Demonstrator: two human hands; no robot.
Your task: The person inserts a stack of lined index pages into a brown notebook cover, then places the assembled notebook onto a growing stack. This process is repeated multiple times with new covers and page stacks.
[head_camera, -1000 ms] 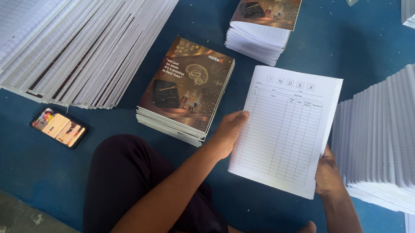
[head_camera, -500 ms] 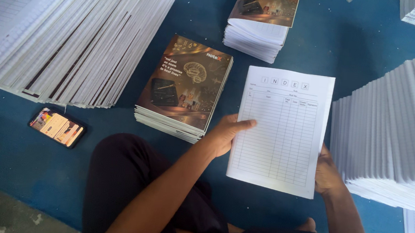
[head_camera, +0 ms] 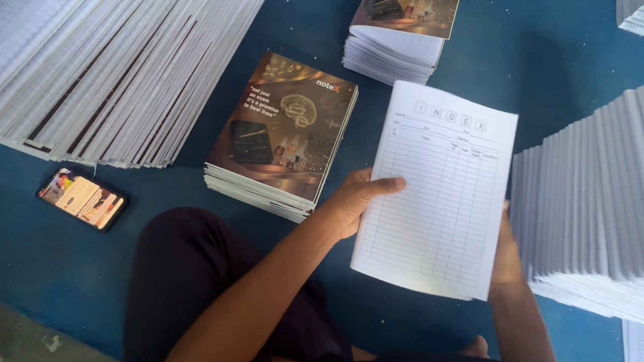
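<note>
White ruled paper booklet point(head_camera: 436, 193), table-printed top page, both hands point(head_camera: 351, 202) clamped on its sides.

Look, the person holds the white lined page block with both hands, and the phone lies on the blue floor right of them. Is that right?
Not quite. The phone lies on the blue floor to the person's left, not the right, as the head view shows. The rest holds: the left hand and right hand both grip the white lined page block.

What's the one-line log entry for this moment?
left hand: grips white ruled page block | right hand: grips its right edge | beside: dark cover stack
</note>
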